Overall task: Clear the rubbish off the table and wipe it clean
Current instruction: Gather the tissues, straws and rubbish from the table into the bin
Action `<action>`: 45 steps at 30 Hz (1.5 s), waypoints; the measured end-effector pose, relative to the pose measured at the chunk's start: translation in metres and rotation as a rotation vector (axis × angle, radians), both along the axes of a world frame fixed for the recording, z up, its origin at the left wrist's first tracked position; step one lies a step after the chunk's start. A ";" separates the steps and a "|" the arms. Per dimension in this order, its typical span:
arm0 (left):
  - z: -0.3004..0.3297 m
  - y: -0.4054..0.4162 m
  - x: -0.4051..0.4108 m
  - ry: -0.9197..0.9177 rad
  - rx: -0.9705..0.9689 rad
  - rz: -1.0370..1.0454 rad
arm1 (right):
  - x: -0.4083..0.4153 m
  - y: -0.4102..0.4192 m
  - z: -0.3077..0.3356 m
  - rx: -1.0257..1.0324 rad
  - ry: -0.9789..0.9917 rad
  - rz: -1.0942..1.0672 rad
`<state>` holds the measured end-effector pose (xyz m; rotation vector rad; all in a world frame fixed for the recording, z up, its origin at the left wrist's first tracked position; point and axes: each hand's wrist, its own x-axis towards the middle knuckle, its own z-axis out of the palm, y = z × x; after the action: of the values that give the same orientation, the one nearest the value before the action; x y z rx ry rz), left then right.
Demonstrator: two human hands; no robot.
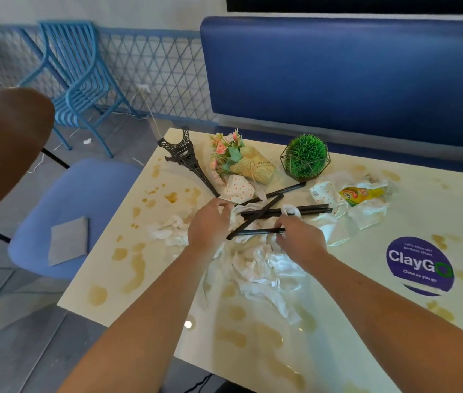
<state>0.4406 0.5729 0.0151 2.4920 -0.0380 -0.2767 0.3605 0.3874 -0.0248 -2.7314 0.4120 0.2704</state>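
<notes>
A cream table (324, 321) is stained with brown spills and strewn with rubbish. Several black straws (270, 207) lie crossed in the middle over crumpled white tissues (258, 268). My left hand (209, 225) reaches over the tissues with curled fingers at the straws' left ends; whether it holds anything I cannot tell. My right hand (298, 236) pinches one black straw (261, 231) near its right end. Further right lie a dotted paper wrapper (322, 192), a yellow snack packet (362, 194) and more white paper (366, 214).
An Eiffel Tower model (186, 157), a flower bundle (239, 160) and a green ball plant (305, 156) stand at the table's far side. A purple sticker (420, 265) is on the right. A grey cloth (68, 241) lies on the blue chair (83, 194) at left. A blue bench (346, 75) runs behind.
</notes>
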 end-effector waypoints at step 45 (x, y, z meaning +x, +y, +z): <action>-0.036 -0.117 0.066 -0.188 0.507 -0.582 | 0.015 -0.078 0.043 0.574 -0.338 -0.677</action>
<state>0.5066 0.4558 -0.0211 2.9513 -0.8778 -0.3167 0.3758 0.3094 0.0183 -1.8958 0.9472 -0.2218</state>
